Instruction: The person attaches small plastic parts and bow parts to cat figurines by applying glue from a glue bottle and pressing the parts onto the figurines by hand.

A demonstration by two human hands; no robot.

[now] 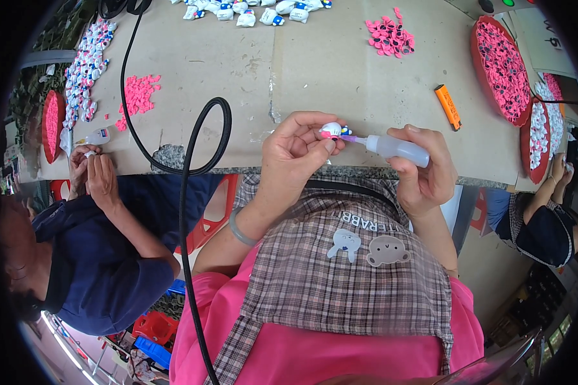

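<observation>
The left hand (295,154) pinches a small white figure (331,131) between thumb and fingertips, just above the near edge of the table (340,70). The right hand (424,173) is wrapped tight around a clear glue bottle (397,149), whose purple nozzle touches the figure. On the table lie 2 loose pink heaps (138,93), an orange lighter (448,106), red trays (501,67) of pink and white pieces and a black cable (192,154), and a co-worker's hands (90,173) work at the left beside another bottle (97,136).
</observation>
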